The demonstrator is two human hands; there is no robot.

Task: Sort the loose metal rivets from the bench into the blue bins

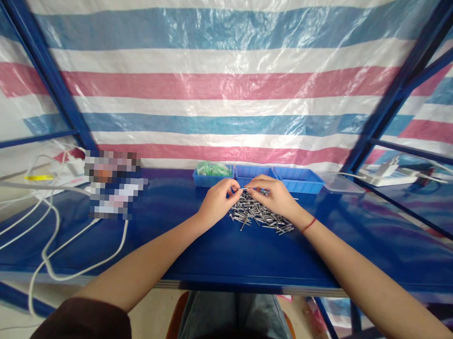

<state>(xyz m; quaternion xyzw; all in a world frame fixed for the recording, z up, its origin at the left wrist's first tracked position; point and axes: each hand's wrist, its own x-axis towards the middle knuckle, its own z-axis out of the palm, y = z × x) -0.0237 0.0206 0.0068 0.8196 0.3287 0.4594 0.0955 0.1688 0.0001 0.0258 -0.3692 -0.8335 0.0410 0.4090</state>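
Over a pile of thin metal pins (262, 215) on the blue tabletop, my two hands meet fingertip to fingertip. My left hand (217, 202) is closed in a pinch at one end of a slim metal pin (244, 189). At the pin's other end, the thumb and fingers of my right hand (276, 194) are pinched too. The pin lies about level between them; its exact kind is too small to make out. Just behind the hands stand three joined blue bins (300, 182), the left one holding green, plastic-looking material (213, 169).
White cables (56, 231) loop across the table's left side, near a pixelated patch. A clear plastic lid (343, 183) lies right of the bins. Farther right is a white power strip (388, 174). Blue frame posts (393, 97) and a striped tarp (231, 83) enclose the back.
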